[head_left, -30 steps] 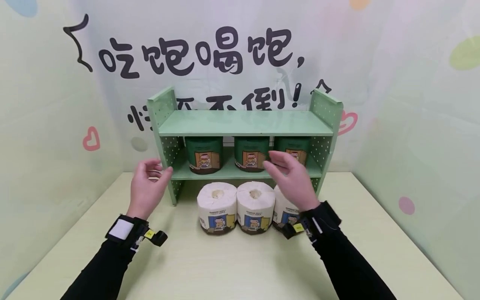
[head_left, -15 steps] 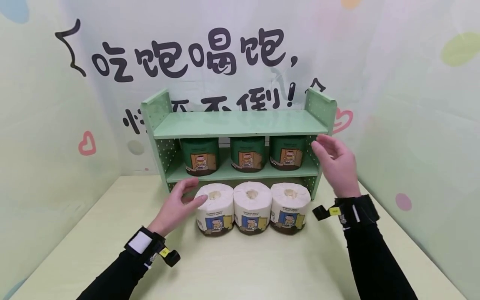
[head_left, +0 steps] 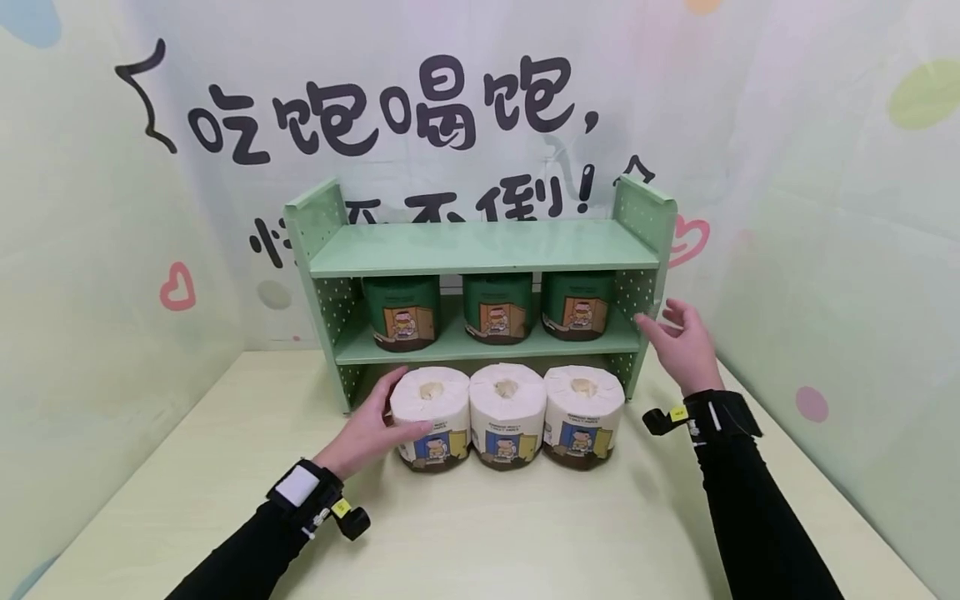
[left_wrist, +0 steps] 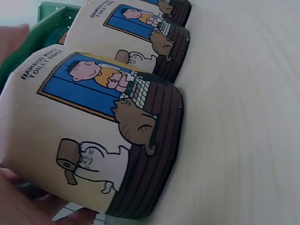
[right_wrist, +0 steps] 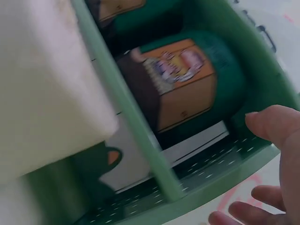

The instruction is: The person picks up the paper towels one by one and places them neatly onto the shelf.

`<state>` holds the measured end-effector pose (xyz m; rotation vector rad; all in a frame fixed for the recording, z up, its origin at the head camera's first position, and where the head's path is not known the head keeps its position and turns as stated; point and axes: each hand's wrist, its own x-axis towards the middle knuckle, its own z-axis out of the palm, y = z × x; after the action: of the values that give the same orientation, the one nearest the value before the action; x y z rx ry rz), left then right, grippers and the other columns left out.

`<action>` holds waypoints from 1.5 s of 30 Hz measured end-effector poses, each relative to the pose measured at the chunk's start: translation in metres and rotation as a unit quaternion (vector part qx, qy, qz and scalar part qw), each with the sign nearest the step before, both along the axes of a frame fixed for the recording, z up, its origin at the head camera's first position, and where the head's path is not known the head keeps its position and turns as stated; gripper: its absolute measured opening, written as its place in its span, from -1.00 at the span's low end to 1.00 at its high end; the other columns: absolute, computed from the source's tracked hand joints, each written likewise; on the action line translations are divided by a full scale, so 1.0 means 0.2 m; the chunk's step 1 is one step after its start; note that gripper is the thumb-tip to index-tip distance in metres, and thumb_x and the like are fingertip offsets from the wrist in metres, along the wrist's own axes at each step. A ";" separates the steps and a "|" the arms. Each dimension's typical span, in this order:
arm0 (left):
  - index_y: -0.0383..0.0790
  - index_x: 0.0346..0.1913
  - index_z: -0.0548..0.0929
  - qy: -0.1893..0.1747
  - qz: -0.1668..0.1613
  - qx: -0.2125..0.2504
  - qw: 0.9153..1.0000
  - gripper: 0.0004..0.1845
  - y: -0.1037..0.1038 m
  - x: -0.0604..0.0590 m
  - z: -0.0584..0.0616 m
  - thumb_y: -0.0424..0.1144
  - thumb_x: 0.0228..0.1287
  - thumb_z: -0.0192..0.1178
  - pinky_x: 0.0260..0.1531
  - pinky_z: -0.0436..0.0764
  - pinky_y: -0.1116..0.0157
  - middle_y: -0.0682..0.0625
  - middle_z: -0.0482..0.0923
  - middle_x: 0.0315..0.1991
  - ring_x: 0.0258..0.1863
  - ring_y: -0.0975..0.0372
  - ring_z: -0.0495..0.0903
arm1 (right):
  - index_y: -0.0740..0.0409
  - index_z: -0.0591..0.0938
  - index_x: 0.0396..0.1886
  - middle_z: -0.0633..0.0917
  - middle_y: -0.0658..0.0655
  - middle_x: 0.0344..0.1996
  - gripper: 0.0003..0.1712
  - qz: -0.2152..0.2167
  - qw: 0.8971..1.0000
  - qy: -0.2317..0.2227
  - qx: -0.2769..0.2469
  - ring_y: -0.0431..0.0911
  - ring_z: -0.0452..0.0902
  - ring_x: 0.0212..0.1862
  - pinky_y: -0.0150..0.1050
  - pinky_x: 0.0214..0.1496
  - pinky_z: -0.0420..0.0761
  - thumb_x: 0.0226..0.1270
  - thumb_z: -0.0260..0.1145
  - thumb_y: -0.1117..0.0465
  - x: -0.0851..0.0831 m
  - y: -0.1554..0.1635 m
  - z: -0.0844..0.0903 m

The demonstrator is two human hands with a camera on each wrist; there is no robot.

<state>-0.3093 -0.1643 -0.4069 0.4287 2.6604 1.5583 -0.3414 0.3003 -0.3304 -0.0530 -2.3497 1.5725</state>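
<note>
Three white-wrapped toilet rolls stand in a row before the green shelf unit [head_left: 487, 250]: a left roll [head_left: 435, 417], a middle roll [head_left: 507, 417] and a right roll [head_left: 583, 414]. My left hand [head_left: 365, 435] spreads around the left roll, fingers at its left side and thumb in front of it. In the left wrist view its fingers [left_wrist: 23, 201] are by the roll's side; how firmly they touch cannot be told. My right hand [head_left: 684, 350] hovers beside the shelf's right panel, loosely bent and holding nothing. The nearest green-wrapped roll [right_wrist: 187, 84] shows left of its thumb.
On the middle shelf stand a left green-wrapped roll [head_left: 402, 312], a middle green roll [head_left: 497, 308] and a right green roll [head_left: 577, 304]. The shelf's side panels [head_left: 645, 221] rise above the top board. Printed cloth walls [head_left: 825, 250] surround the pale table [head_left: 480, 533].
My left hand has moved right and down to the left white roll. The right hand has gone from before the right green roll to the shelf's right side, then lowered slightly.
</note>
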 end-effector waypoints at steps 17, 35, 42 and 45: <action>0.07 0.63 -0.08 0.006 -0.018 -0.001 1.000 0.24 0.00 -0.01 -0.04 0.10 0.05 0.56 0.40 0.30 -0.24 -0.15 0.27 0.48 0.46 -0.09 0.30 | 0.28 0.37 0.48 0.50 0.43 0.35 -0.28 0.049 0.992 -0.013 0.113 0.32 0.51 0.28 0.19 0.29 0.52 0.65 -0.04 -0.17 -0.11 0.00 -0.20; -0.02 0.61 0.00 0.010 -0.052 -0.012 0.999 0.15 -0.03 0.00 -0.05 0.00 0.09 0.55 0.42 0.21 -0.30 -0.19 0.24 0.49 0.47 -0.13 0.28 | 0.29 0.47 0.38 0.59 0.43 0.24 -0.31 0.037 0.992 -0.004 0.121 0.28 0.59 0.18 0.15 0.20 0.58 0.65 -0.06 -0.17 -0.12 0.01 -0.22; -0.05 0.60 -0.02 0.012 -0.067 -0.002 0.998 0.13 -0.03 -0.01 -0.05 -0.02 0.13 0.53 0.42 0.24 -0.26 -0.20 0.28 0.48 0.46 -0.12 0.32 | 0.28 0.45 0.40 0.58 0.42 0.27 -0.30 0.037 0.992 -0.010 0.116 0.28 0.57 0.23 0.17 0.24 0.57 0.64 -0.06 -0.19 -0.12 0.01 -0.22; -0.04 0.61 -0.03 0.012 -0.066 -0.012 0.998 0.15 -0.03 -0.01 -0.05 0.01 0.12 0.53 0.43 0.22 -0.28 -0.20 0.27 0.49 0.47 -0.12 0.30 | 0.28 0.45 0.40 0.58 0.42 0.26 -0.30 0.037 0.992 -0.011 0.117 0.28 0.58 0.22 0.16 0.23 0.58 0.64 -0.06 -0.19 -0.12 0.01 -0.22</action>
<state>-0.3109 -0.1702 -0.4168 0.6123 2.6059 1.4933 -0.3661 0.3015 -0.3752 0.0720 -2.5636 1.3223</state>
